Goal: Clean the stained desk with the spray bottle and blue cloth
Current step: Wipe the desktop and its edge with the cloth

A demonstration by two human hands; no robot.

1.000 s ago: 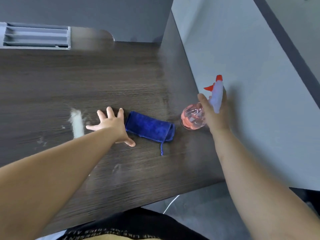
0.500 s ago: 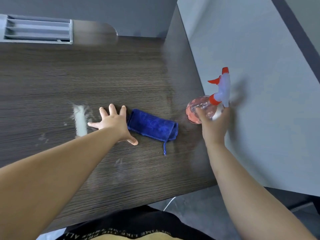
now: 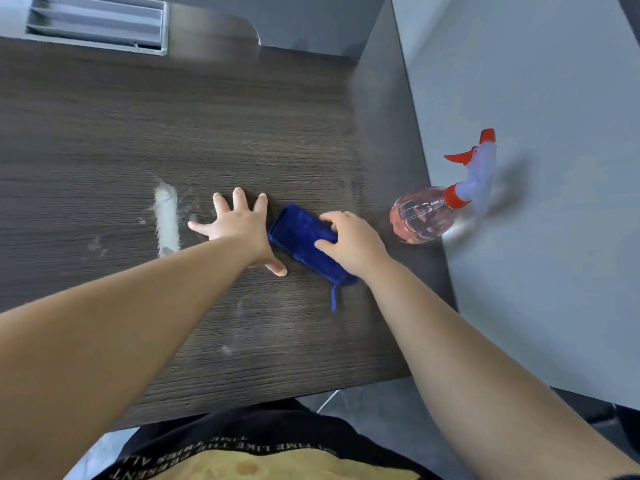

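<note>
Two hands meet on the tabletop, one covering part of the blue cloth.
The right hand hides the cloth's right part, its fingers curled over the far edge and the thumb on the near side, grasping it; only the left end and a dangling loop show. The left hand lies flat just beside the cloth, fingers spread and released. A white stain sits just left of that hand; fainter smudges blur into the wood grain. The spray bottle, pink liquid inside, stands apart at the right by the grey partition; contact between them cannot be told. A slatted vent is cut off at the top left.
</note>
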